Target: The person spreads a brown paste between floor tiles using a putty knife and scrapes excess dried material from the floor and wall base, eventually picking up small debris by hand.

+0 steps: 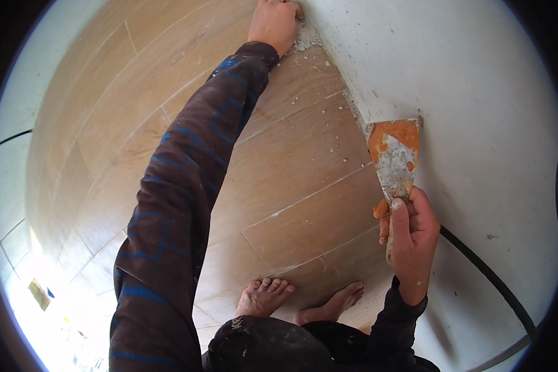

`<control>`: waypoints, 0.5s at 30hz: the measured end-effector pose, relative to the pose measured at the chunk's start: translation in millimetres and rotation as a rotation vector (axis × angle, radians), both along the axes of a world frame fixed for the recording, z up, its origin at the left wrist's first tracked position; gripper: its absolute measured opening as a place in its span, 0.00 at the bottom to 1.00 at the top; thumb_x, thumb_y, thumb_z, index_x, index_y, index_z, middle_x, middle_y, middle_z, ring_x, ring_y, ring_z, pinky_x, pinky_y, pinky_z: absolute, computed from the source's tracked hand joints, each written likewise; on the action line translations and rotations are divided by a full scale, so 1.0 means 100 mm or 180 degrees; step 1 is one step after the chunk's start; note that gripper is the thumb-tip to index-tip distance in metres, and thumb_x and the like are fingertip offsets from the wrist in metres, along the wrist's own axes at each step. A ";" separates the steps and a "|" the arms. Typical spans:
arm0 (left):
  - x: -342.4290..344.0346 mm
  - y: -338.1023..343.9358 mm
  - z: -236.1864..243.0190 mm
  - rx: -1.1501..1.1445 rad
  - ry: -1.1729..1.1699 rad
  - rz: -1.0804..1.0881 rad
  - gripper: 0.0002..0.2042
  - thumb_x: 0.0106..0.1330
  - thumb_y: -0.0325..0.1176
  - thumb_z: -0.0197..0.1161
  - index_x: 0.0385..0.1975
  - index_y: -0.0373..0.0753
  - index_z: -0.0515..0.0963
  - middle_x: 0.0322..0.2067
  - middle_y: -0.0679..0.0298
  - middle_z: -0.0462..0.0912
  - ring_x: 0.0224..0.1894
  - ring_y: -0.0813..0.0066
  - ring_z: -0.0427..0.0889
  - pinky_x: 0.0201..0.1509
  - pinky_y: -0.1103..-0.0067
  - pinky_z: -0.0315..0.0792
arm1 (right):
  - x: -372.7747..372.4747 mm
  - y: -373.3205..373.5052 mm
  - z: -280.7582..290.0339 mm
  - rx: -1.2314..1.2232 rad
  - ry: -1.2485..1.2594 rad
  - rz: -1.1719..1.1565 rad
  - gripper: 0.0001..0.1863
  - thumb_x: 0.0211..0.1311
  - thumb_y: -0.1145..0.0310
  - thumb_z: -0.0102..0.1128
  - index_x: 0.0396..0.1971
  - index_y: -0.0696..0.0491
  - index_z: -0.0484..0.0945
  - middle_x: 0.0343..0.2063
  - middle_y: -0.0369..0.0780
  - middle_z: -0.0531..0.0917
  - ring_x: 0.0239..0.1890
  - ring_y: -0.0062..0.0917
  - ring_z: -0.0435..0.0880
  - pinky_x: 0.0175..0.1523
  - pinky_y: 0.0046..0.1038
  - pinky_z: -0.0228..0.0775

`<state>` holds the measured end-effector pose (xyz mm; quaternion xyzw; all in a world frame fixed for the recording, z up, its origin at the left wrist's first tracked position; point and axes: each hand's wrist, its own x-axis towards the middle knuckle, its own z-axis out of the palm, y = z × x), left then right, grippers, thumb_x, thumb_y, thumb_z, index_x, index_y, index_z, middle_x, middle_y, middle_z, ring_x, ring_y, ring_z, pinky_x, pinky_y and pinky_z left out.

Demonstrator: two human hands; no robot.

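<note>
My left hand (273, 25) reaches to the top edge of the view, its fingers curled at the foot of the white wall (477, 111), beside crumbly pale debris (307, 38); what they hold, if anything, is hidden. My right hand (413, 242) grips a putty knife (392, 149) by its handle, its broad blade smeared with orange and grey and raised beside the wall. Small pale crumbs are scattered along the wood-look plank floor (297, 204) near the joint with the wall.
My bare feet (266, 297) are on the planks at the bottom. A black cable or hose (491, 273) curves at the lower right. Pale tiles (18, 99) run along the far left, with small unclear objects (39, 293) in the glare at lower left.
</note>
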<state>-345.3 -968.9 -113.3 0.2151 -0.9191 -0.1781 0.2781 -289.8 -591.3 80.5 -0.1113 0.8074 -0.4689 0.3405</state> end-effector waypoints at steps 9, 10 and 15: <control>-0.06 0.02 0.05 -0.0679 -0.0463 0.0027 0.09 0.63 0.26 0.59 0.31 0.34 0.87 0.45 0.50 0.83 0.52 0.50 0.78 0.56 0.60 0.76 | 0.01 0.02 0.00 -0.0002 0.0039 0.0046 0.14 0.81 0.72 0.48 0.57 0.62 0.76 0.31 0.37 0.85 0.24 0.11 0.72 0.31 0.18 0.68; -0.09 0.06 0.04 -0.0582 -0.0468 0.0188 0.09 0.63 0.26 0.58 0.31 0.34 0.87 0.45 0.50 0.82 0.52 0.49 0.78 0.55 0.60 0.76 | 0.01 0.01 0.01 0.0001 0.0053 0.0037 0.14 0.81 0.72 0.48 0.57 0.62 0.76 0.31 0.38 0.85 0.24 0.11 0.72 0.31 0.19 0.68; -0.06 0.14 -0.04 -0.0497 -0.0284 0.0383 0.09 0.63 0.27 0.58 0.32 0.35 0.87 0.44 0.49 0.82 0.53 0.48 0.78 0.55 0.59 0.76 | 0.02 0.01 0.01 0.0014 0.0088 0.0030 0.14 0.81 0.72 0.48 0.57 0.62 0.76 0.31 0.36 0.85 0.24 0.09 0.71 0.30 0.18 0.67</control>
